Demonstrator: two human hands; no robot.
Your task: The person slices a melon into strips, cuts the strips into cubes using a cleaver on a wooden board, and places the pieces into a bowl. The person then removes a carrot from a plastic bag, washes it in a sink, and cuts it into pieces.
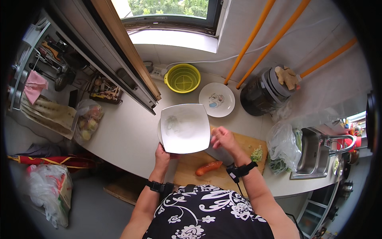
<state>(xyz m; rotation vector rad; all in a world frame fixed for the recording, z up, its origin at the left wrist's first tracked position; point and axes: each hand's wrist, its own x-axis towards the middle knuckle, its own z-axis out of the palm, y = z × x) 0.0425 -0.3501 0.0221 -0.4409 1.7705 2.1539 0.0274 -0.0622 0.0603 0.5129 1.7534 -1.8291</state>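
My left hand grips the near left corner of a white squarish plate and holds it above the counter. The rim of another white dish shows beneath its left side. My right hand is by the plate's right edge with its fingers curled; whether they hold something is not clear. Below that hand, a wide knife blade lies over the wooden cutting board. An orange carrot rests on the board near me. Chopped pale green vegetable pieces are heaped at the board's right end.
Behind the plate stand a yellow-green colander and a round white plate with a printed picture. A dark lidded container carries ginger root. Bagged greens sit beside the steel sink. A sliding door frame rises at left.
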